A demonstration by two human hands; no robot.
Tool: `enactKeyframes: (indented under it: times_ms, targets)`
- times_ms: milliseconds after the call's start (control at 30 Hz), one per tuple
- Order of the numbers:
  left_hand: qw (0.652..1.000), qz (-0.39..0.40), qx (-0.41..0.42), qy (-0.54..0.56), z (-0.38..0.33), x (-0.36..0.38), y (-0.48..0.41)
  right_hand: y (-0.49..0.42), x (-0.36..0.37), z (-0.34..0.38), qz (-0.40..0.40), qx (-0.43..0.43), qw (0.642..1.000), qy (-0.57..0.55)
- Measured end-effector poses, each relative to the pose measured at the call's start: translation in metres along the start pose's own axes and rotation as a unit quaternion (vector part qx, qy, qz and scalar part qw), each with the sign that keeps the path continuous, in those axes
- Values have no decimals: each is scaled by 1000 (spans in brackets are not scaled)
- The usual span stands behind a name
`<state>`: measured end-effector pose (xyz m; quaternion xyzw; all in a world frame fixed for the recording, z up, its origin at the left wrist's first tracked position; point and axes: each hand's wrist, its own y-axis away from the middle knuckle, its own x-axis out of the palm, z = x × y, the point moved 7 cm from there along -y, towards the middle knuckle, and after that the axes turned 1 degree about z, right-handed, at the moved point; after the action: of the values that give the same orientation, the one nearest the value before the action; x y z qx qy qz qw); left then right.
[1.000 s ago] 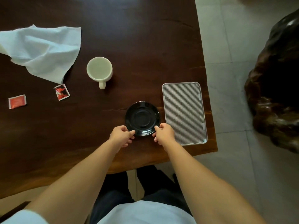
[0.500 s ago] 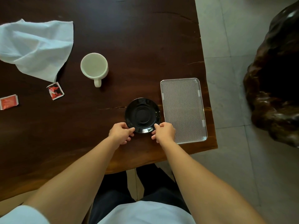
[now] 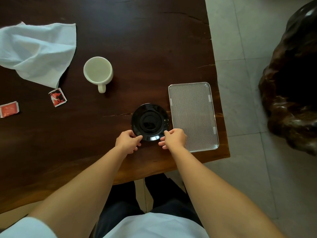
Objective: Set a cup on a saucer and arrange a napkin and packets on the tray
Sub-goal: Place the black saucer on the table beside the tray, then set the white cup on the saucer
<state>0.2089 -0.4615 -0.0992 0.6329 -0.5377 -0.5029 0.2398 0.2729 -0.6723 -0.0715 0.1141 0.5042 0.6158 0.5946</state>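
Note:
A black saucer (image 3: pixel 150 121) lies on the dark wooden table just left of the ribbed metal tray (image 3: pixel 193 115). My left hand (image 3: pixel 127 141) pinches the saucer's near left rim and my right hand (image 3: pixel 174 138) pinches its near right rim. An empty white cup (image 3: pixel 98 72) stands upright farther back on the left, handle toward me. A crumpled white napkin (image 3: pixel 36 50) lies at the far left. Two red packets rest below the napkin: one (image 3: pixel 57 97) near its corner, the other (image 3: pixel 9 109) at the left edge of view.
The table's right edge (image 3: pixel 221 103) runs just past the tray, with grey floor tiles beyond. A large dark carved wooden object (image 3: pixel 291 79) stands on the floor at the right. The table's near edge is just below my hands.
Both hands stay on the saucer's near rim. The view has shifted slightly; the saucer sits in about the same spot beside the tray.

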Motion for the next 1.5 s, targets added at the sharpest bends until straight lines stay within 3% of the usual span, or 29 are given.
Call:
enactKeyframes:
  times_ms: [567,1000,1233,1500]
  targets:
    - [995,-50,32,-85,-26,-40,51,25,-21,42,21,-63,997,43]
    - [989,-123,-14,-79,-3,-153,66,56,60,133,97,-146,976,126]
    - [990,-114,-26,-79,3,-186,42,47,96,154,97,-127,972,174]
    - [990,-98,14,-95,-28,-222,-1,20,125,184,83,-111,973,185]
